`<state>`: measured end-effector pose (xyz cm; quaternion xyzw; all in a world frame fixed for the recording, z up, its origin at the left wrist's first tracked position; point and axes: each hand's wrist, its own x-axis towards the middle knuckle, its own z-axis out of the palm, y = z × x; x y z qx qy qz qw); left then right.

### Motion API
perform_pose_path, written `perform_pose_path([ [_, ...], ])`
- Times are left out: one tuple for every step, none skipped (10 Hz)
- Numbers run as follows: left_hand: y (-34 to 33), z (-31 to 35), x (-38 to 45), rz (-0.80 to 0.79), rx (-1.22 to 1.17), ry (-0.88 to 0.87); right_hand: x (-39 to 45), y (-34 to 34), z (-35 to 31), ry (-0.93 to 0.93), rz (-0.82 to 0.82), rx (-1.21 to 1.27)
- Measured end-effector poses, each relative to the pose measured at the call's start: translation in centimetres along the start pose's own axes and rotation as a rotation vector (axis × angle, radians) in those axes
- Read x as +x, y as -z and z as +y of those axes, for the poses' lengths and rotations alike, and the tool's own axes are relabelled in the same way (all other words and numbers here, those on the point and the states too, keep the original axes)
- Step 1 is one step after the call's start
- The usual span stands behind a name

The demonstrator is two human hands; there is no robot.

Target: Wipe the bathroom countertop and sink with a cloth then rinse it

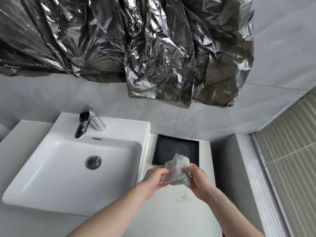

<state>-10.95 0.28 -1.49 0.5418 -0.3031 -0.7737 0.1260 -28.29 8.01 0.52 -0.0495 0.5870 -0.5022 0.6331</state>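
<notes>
A crumpled grey-white cloth [178,170] is held between both hands above the white countertop [172,212], just right of the sink. My left hand [154,181] pinches its left edge and my right hand [200,182] grips its right side. The white rectangular sink [68,168] lies to the left, with a metal drain plug [93,162] in its basin. A chrome faucet [83,121] stands at the sink's back rim, and no water runs from it.
A black rectangular tray [176,148] sits on the countertop just behind the cloth. Crinkled dark plastic sheeting [136,48] hangs over the wall above. A grey ledge [224,159] and a ribbed glass panel [290,151] bound the right side. A faint smudge [183,198] marks the counter below my hands.
</notes>
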Motion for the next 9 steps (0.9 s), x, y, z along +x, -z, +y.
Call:
perform_pose_path([
  [-1.7, 3.4, 2.7, 0.215, 0.208, -0.226, 2.9, 0.1, -2.1, 0.082, 0.096, -0.151],
  [-2.5, 6.6, 4.5, 0.288, 0.361, -0.396, 5.1, -0.5, -4.2, 0.163, 0.129, -0.211],
  [-2.9, 8.9, 6.9, 0.317, 0.415, -0.467, 7.4, -1.0, -6.1, 0.206, 0.087, -0.167],
  [-2.6, 9.9, 8.9, 0.36, 0.474, -0.463, 9.7, -1.0, -7.0, 0.195, 0.091, -0.13],
  [-1.5, 9.2, 10.3, 0.331, 0.716, -0.388, 12.5, 0.4, -5.5, 0.189, 0.21, -0.377],
  [-0.3, 7.5, 11.0, 0.223, 1.107, -0.28, 13.8, 2.8, -2.9, 0.157, 0.332, -0.973],
  [0.4, 5.5, 10.8, 0.102, 1.195, -0.216, 13.1, 3.9, -0.7, 0.162, 0.286, -1.163],
  [1.2, 4.3, 9.2, 0.082, 1.211, -0.258, 11.9, 4.1, 0.6, 0.17, 0.15, -1.362],
  [2.1, 3.2, 6.7, 0.108, 1.181, -0.328, 10.3, 3.8, 1.0, 0.178, 0.086, -1.426],
])
